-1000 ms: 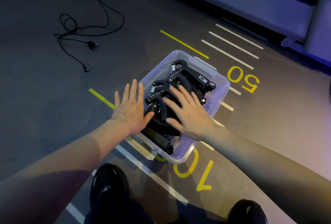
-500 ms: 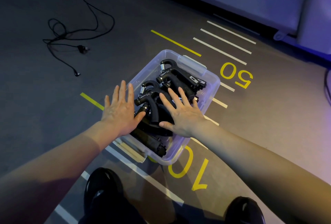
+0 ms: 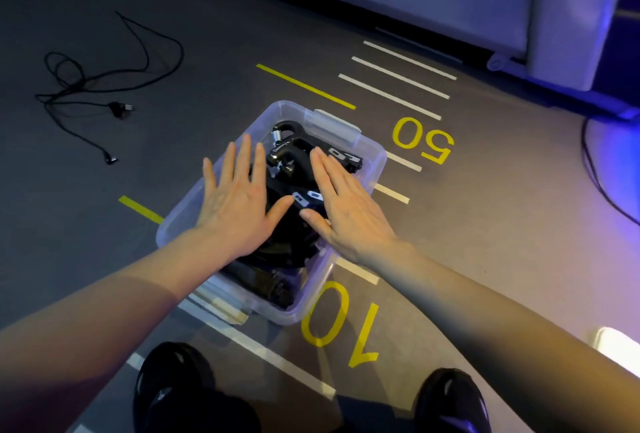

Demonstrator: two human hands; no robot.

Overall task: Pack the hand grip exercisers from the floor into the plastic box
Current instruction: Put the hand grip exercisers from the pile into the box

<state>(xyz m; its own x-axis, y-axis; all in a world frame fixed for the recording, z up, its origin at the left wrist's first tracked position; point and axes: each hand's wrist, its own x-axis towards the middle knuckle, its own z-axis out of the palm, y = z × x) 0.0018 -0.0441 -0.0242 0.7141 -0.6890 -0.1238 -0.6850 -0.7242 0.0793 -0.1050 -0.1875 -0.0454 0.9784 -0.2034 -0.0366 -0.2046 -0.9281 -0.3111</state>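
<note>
Black spring-loaded hand grip exercisers (image 3: 294, 155) heaped in plastic box (image 3: 375, 159)

The single head-worn camera is looking forward and steeply down from above, sitting close over the plastic box (image 3: 372, 164) on the floor (image 3: 485, 225). Its wide lens is bending the edges, which are perhaps slightly blurred there.

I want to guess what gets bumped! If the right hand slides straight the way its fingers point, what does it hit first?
Probably the top gripper in the box, just past the right hand's fingertips; depth is unclear.
</note>
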